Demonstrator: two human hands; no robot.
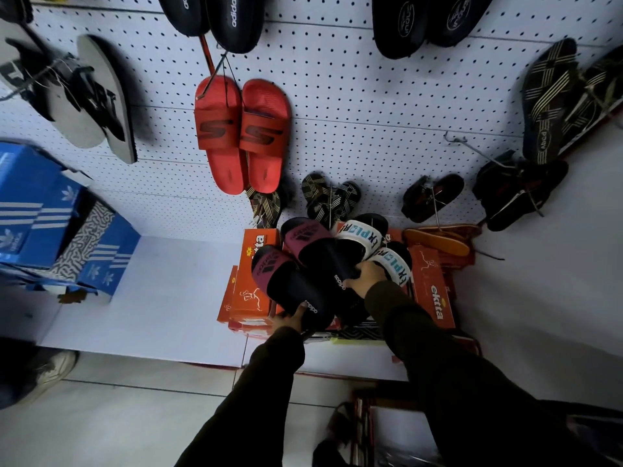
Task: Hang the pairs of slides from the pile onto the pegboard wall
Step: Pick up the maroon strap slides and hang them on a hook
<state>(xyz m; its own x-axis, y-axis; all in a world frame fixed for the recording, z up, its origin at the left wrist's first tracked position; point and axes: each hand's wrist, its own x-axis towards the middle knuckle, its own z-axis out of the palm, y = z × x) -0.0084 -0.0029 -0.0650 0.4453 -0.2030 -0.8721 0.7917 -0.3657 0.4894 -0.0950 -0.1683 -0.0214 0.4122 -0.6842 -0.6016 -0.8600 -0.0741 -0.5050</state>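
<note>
We read "adidas" on the black slide (234,18) hung top centre, and again at the heels of both maroon-strap slides (296,284) on the pile. White straps (362,235) say "EXPLORE" in blue and red. Orange boxes (433,288) say "ektta". The striped sandal (544,106) at right says "Abcd". Blue boxes (37,210) carry the trefoil logo; their text is too small to read.

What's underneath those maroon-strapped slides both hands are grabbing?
The maroon-strapped slides lie on stacked orange Ektta shoeboxes, beside the white Explore slides. Whatever sits directly beneath them is covered by the soles.
</note>
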